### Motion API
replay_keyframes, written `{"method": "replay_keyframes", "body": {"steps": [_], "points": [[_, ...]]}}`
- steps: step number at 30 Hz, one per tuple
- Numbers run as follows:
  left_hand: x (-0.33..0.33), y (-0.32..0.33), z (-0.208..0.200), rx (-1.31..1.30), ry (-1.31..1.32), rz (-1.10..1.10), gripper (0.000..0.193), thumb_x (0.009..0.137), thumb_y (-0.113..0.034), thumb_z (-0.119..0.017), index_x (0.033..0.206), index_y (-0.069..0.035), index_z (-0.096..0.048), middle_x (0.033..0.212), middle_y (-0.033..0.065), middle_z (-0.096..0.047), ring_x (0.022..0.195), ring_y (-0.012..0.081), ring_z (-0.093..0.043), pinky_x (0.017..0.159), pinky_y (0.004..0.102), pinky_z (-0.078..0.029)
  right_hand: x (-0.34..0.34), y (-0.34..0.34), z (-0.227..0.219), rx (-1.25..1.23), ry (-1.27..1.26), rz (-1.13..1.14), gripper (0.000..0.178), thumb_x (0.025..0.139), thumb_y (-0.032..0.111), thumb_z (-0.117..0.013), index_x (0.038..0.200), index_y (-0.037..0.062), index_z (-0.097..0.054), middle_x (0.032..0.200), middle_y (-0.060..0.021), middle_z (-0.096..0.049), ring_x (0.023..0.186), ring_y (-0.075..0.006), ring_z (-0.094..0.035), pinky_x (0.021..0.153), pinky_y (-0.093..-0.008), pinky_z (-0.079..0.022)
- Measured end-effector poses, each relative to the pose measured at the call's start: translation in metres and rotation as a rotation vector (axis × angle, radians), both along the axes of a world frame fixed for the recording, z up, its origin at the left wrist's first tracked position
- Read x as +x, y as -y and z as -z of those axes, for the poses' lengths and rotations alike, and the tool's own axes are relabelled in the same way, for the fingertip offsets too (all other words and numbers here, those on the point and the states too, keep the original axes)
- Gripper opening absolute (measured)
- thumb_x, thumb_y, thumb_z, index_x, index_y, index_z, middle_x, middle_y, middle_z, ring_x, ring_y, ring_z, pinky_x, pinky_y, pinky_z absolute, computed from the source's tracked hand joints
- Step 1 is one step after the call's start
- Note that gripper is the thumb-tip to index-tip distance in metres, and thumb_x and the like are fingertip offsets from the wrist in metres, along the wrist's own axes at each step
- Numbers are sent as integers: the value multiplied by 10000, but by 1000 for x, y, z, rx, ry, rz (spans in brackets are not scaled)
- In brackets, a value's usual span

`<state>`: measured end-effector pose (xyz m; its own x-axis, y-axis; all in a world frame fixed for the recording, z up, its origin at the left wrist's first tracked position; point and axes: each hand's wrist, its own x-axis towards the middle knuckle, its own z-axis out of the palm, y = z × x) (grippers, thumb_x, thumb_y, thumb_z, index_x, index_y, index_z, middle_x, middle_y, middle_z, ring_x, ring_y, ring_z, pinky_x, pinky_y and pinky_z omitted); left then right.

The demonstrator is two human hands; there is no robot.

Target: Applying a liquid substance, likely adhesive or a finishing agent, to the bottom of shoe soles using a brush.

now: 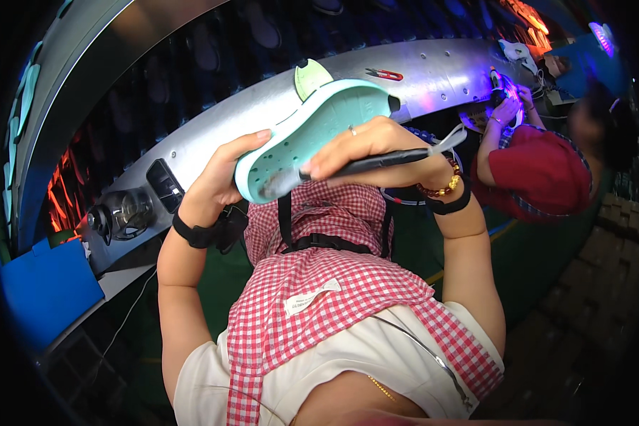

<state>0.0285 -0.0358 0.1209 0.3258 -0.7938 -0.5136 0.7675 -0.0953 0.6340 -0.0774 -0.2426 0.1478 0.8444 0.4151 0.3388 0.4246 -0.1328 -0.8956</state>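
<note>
A light turquoise clog point(334, 117), its toe pierced with small holes, is held tilted over the near edge of the metal bench. My left hand point(227, 167) grips it by the side of the toe, thumb on the rim. In my right hand point(376, 145) lies a brush point(387, 160) with a black handle and a clear loop at its end. Its whitish, motion-blurred tip meets the toe area of the clog. Behind the clog, a pale yellow-green piece point(310, 79) with a dark spot shows; whether it is part of the clog I cannot tell.
On the metal bench point(220, 113) lie red-handled thread snips point(385, 74), a phone-like black device point(165, 184) and a clear glass pot point(129, 213). A blue bin point(53, 284) stands left. Behind runs a dark rack of shoes. At right, a co-worker in red point(536, 170) handles something lit purple.
</note>
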Motion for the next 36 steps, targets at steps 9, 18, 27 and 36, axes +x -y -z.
{"method": "replay_keyframes", "body": {"steps": [9,18,27,36], "points": [[9,-21,0,-69,-121,25,481,768,-272,-507,1101,74,-469,976,183,-566,805,215,-599,643,295,-516,-12,9,-2,-61,-36,65,152,741,43,-591,888,7,-602,923,-117,-622,886,-227,-600,768,-302,-477],[8,-40,9,5,185,-248,455,759,-306,-501,1024,63,-519,877,174,-594,665,241,-616,586,297,-520,-22,6,10,66,-23,221,184,690,-14,-639,872,0,-618,922,-140,-621,847,-241,-614,721,-291,-496],[8,-10,37,-697,-336,-422,789,772,-659,-271,1243,-31,-348,1239,171,-404,1102,348,-418,900,519,-350,-23,-10,-4,69,-34,404,200,643,2,-669,841,9,-639,734,-75,-622,716,-138,-584,631,-229,-458],[-16,26,54,-326,-76,-668,875,724,-740,-139,1238,-59,-333,1111,182,-481,1032,336,-469,900,453,-372,7,-36,39,-19,-59,549,178,698,55,-651,866,1,-626,729,-77,-622,653,-105,-570,568,-245,-450]]}}
